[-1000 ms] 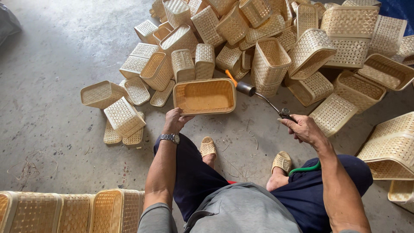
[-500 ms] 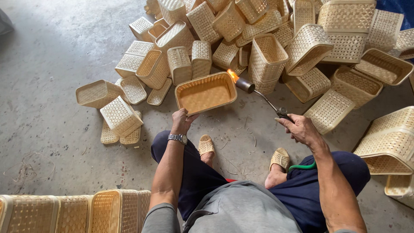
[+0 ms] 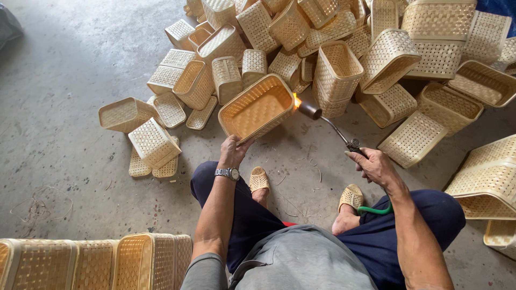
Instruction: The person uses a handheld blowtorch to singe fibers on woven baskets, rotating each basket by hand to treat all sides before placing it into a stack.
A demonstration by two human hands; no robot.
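My left hand (image 3: 232, 150), with a wristwatch on its wrist, grips the near rim of a shallow woven bamboo basket (image 3: 257, 107) and tilts it so the inside faces me. My right hand (image 3: 374, 165) holds a gas torch (image 3: 328, 122) by its handle, with a green hose (image 3: 376, 210) trailing from it. A small flame burns at the torch's nozzle, right at the basket's right rim. I sit with both sandalled feet on the concrete floor.
A big heap of woven baskets (image 3: 344, 48) fills the floor ahead and to the right. A few loose baskets (image 3: 153, 142) lie to the left. A row of baskets (image 3: 91, 263) stands at the lower left. Bare concrete (image 3: 59, 80) stretches left.
My left hand has tilted the basket up and turned its opening toward me. The torch has swung in to the basket's right rim, and its flame now shows.
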